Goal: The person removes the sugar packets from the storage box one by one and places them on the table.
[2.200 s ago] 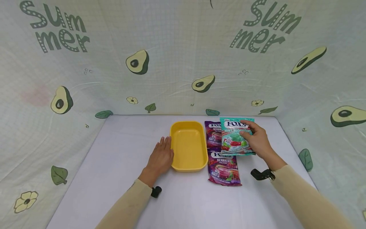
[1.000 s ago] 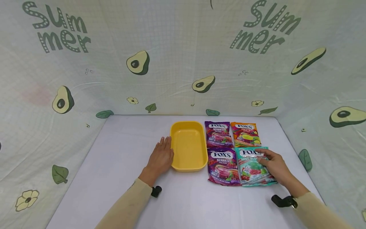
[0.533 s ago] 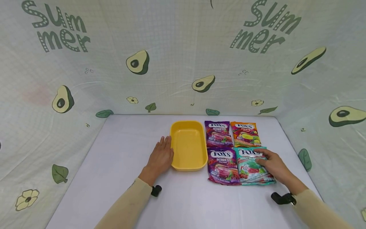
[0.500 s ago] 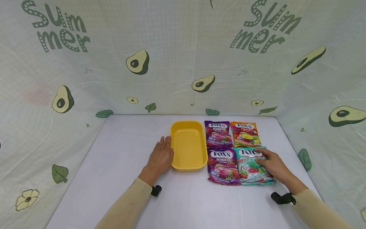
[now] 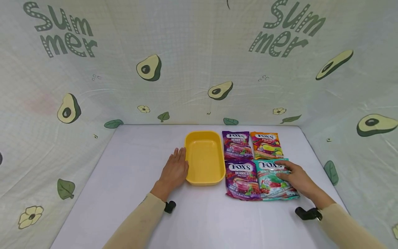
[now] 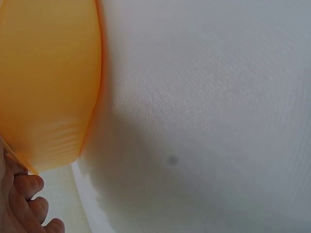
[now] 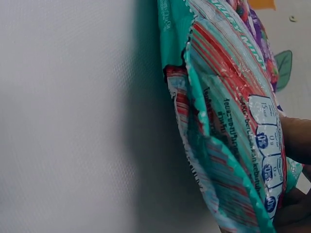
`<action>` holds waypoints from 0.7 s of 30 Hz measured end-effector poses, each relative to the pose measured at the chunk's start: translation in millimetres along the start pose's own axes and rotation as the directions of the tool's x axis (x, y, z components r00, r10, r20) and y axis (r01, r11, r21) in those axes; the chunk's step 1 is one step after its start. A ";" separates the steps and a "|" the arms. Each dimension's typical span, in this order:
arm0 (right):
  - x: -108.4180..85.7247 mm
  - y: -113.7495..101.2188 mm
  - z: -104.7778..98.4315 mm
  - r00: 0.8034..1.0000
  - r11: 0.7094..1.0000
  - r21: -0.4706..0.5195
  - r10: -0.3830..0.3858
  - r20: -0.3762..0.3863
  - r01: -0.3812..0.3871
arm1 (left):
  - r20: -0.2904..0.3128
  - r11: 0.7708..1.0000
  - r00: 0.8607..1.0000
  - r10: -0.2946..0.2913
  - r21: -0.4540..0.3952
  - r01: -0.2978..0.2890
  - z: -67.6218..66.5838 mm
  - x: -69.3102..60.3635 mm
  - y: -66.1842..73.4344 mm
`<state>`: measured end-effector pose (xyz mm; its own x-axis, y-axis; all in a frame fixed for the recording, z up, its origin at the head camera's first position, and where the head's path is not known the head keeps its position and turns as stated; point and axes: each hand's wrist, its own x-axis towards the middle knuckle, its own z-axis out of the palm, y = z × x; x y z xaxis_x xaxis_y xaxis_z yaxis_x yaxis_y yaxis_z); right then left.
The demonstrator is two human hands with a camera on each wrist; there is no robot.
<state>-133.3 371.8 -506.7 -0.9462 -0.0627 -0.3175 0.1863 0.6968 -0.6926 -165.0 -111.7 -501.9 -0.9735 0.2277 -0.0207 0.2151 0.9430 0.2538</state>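
In the head view my left hand lies flat with straight fingers against the left side of a yellow plastic tray. My right hand grips the right edge of a teal mint candy bag, thumb and fingers over its side. That bag lies at the front right of a two-by-two group. Beside it is a purple berries candy bag; behind are another purple berries bag and an orange fruits candy bag. The right wrist view shows the teal bag's edge close up, fingers partly hidden behind it.
A white table carries everything, ending at a cloth backdrop printed with avocados and leaves. Cloth also rises on the left and right sides. The berries bags sit close along the tray's right side.
My right hand has brought the teal mint bag from over the orange bag to the front right, uncovering the orange one. Over the last half second, almost nothing moves; my left hand stays.
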 end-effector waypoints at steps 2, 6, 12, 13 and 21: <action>0.5 1.3 -0.4 1.000 1.000 0.025 0.008 0.010 -0.009 | -0.002 1.000 1.000 0.000 0.000 0.000 -0.3 -0.2 -0.4; 1.1 3.2 -2.5 0.999 0.999 0.043 0.020 0.029 -0.021 | -0.006 1.000 1.000 -0.002 0.001 0.002 -0.6 -1.1 -0.2; -0.6 0.9 -10.5 0.998 1.000 -0.009 0.010 0.055 -0.009 | -0.001 1.000 1.000 -0.003 0.006 0.003 -0.8 -0.2 -0.6; -1.1 -0.4 -12.6 0.998 0.999 -0.032 0.002 0.057 0.000 | -0.002 1.000 1.000 0.000 0.002 0.000 -1.0 0.0 -0.8; -3.6 -14.0 -33.2 0.997 0.984 -0.176 -0.026 0.076 0.039 | 0.023 1.000 1.000 -0.008 -0.011 0.008 -1.4 2.0 -3.4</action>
<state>-141.2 386.0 -474.4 -0.9278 -0.1347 -0.3479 0.0999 0.8088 -0.5796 -167.7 -114.9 -501.5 -0.9732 0.2256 -0.0451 0.2063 0.9423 0.2638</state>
